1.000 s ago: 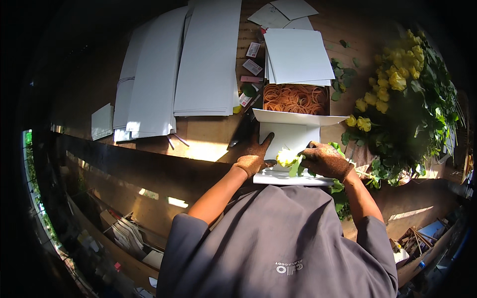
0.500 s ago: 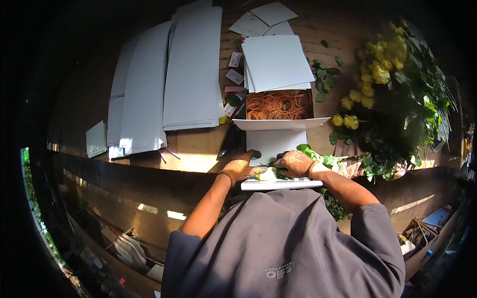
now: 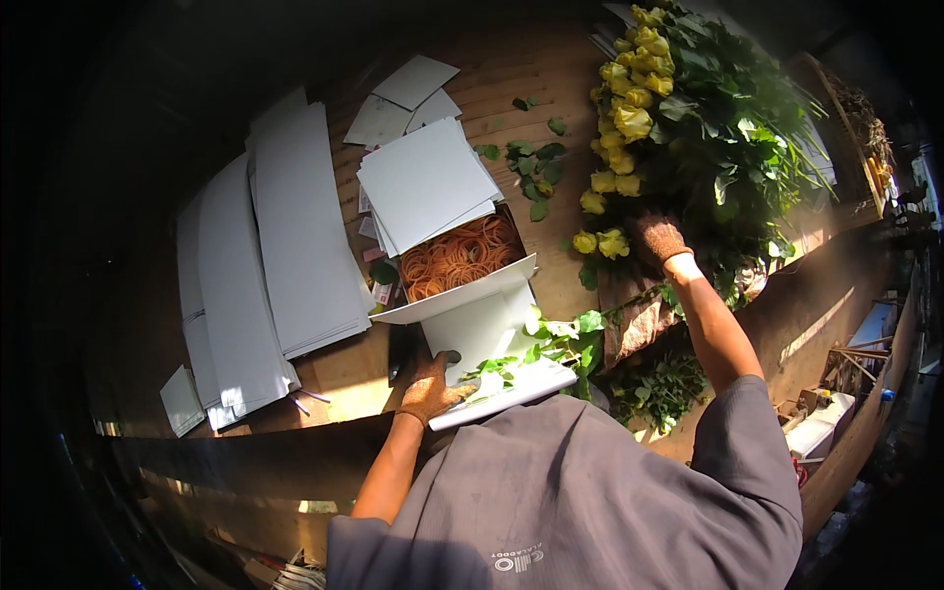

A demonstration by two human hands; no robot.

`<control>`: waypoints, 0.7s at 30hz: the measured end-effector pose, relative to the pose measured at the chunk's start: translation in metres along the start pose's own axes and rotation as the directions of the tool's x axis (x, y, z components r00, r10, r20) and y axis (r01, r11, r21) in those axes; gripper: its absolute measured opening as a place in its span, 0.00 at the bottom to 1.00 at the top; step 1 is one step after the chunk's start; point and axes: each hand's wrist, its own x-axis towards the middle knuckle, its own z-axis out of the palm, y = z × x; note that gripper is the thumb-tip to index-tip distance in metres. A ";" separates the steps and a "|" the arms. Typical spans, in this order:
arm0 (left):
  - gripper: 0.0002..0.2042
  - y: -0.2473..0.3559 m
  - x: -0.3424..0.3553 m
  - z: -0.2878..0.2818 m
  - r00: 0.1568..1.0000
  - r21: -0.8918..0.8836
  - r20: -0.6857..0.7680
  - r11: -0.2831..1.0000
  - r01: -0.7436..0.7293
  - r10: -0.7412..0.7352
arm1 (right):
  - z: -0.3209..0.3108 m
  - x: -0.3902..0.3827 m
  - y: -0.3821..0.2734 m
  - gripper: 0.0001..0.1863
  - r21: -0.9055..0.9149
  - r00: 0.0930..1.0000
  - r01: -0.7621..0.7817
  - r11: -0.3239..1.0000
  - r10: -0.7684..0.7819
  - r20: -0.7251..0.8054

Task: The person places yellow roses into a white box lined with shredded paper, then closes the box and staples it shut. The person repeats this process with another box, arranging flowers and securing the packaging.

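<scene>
My left hand (image 3: 433, 388), in a brown work glove, rests at the left edge of a white board (image 3: 477, 324), fingers apart. Beside its fingertips a pale, sunlit flower head (image 3: 489, 386) lies on the board, its leafy stem (image 3: 556, 339) running off to the right. A rolled or folded white edge (image 3: 521, 391) lies along the board's near side, against my shirt. On the right, my right hand (image 3: 659, 239), gloved alike, reaches into a large pile of yellow roses (image 3: 631, 123). Its fingers are hidden in shadow among the dark leaves.
An open box of orange rubber bands (image 3: 462, 258) stands beyond the board, white sheets (image 3: 428, 182) over its far part. Long cardboard stacks (image 3: 305, 226) lie left. Loose leaves (image 3: 536, 162) are scattered between box and roses. Leafy cuttings (image 3: 659, 383) hang below the table's near edge.
My right hand has left the board and moved right and away to the rose pile. My left hand stays by the flower on the board. The whole view has turned toward the right.
</scene>
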 end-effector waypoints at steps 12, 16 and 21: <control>0.35 -0.009 -0.002 0.009 0.999 -0.045 -0.029 0.999 -0.019 0.018 | -0.184 -0.101 0.022 0.18 0.560 0.967 0.143 0.816 0.007 -0.256; 0.36 0.001 -0.001 0.004 1.000 -0.084 -0.011 0.996 -0.028 0.028 | -0.219 -0.124 0.017 0.20 0.535 0.893 0.273 0.800 -0.004 -0.450; 0.35 0.005 -0.004 -0.002 0.999 -0.122 0.029 0.992 0.030 -0.026 | -0.285 -0.136 -0.036 0.25 0.226 0.710 0.232 0.946 -0.006 -0.704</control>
